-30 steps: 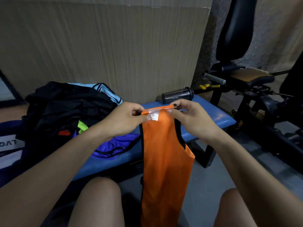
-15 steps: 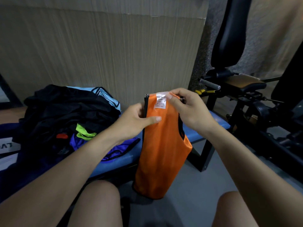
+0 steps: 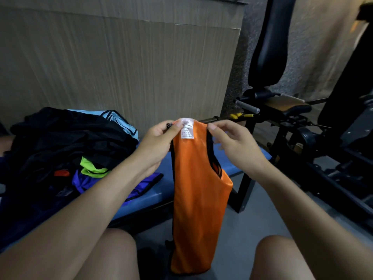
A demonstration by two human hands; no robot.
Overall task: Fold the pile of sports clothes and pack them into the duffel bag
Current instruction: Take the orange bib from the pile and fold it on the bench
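Note:
An orange sleeveless vest [image 3: 193, 199] with black trim hangs lengthwise between my knees, folded narrow, its white label facing me at the top. My left hand [image 3: 157, 144] pinches the top left corner beside the label. My right hand [image 3: 232, 144] pinches the top right corner with thumb and forefinger. To the left, a pile of sports clothes [image 3: 66, 146] lies on the blue bench [image 3: 153, 197]: mostly black garments, with light blue, neon green and purple pieces showing. No duffel bag can be made out with certainty.
A cardboard sheet [image 3: 121, 67] leans against the wall behind the bench. Black gym machines [image 3: 302, 126] with a padded seat and backrest stand at the right. Grey floor [image 3: 252, 223] shows between my bare knees and the bench leg.
The vest was lifted and bunched half a second ago; now it hangs straight down again. My left hand has shifted from the vest's front up to its top corner.

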